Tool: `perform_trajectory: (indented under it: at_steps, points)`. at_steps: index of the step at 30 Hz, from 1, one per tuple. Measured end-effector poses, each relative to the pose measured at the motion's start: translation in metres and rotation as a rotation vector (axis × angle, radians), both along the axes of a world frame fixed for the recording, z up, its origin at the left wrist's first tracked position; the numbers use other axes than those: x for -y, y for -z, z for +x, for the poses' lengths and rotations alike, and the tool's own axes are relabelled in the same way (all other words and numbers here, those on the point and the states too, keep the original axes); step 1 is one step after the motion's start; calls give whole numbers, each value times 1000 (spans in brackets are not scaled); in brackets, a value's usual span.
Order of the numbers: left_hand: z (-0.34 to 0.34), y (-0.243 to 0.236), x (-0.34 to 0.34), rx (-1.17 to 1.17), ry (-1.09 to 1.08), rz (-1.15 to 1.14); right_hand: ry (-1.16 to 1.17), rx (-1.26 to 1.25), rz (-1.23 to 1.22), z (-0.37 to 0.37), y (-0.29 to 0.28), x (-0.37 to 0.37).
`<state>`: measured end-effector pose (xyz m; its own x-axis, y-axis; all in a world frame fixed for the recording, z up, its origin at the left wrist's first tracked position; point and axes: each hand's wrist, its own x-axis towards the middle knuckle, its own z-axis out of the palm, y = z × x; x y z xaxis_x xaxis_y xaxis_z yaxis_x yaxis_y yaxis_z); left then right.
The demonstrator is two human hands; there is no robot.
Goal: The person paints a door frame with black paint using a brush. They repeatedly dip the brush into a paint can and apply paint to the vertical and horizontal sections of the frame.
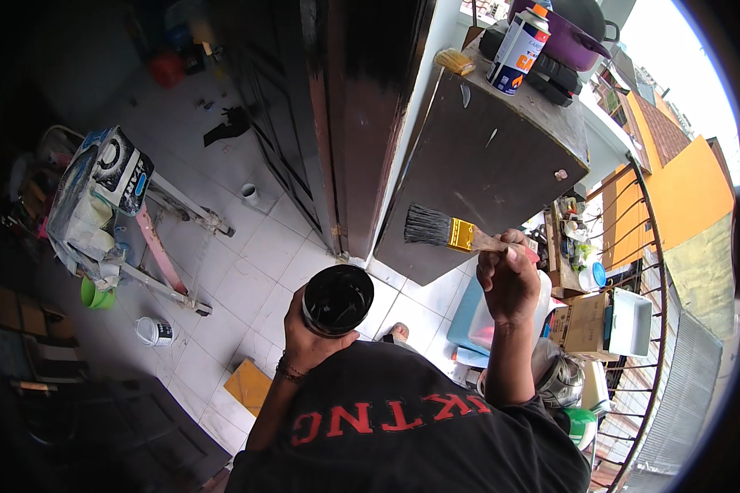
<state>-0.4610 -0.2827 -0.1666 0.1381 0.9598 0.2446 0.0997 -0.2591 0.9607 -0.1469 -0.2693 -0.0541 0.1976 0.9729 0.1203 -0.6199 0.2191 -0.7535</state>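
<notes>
My left hand (302, 333) grips a can (337, 300) of dark, glossy paint, open at the top, low in front of my body. My right hand (508, 279) is closed round the wooden handle of a paintbrush (432, 226), raised to the right of the can with its dark bristles pointing left. The brush has a yellow metal band and is apart from the can. Behind it stands a dark grey cabinet (477, 172) with pale marks on its side, beside a dark brown door frame (362, 131) with uneven black patches.
A spray can (518, 49), second brush (455, 62) and purple pot (580, 33) top the cabinet. A paint-splashed stepladder (99, 197), white bucket (154, 330) and yellow board (245, 386) lie left. A blue container (469, 316), cardboard box (584, 329) and curved railing (656, 271) are right.
</notes>
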Motion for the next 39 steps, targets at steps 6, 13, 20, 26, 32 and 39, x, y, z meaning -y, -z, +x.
perform_trajectory:
  at_steps: [6, 13, 20, 26, 32, 39]
  points:
    - [4, -3, -8, -73, -17, 143, -93, 233, 118, -5, -11, 7]
    - [10, -36, -30, -254, -171, 456, -89, 910, 450, -30, -87, 9]
    - [8, -42, -22, -296, -340, 544, -197, 1274, 409, -73, -102, 2]
    - [-3, -39, -10, -311, -424, 577, -289, 1291, 424, -102, -89, -6]
    - [-15, -37, -2, -307, -462, 582, -344, 1359, 493, -122, -84, -9]
    - [-30, -36, -4, -303, -453, 522, -272, 1380, 540, -130, -116, -13]
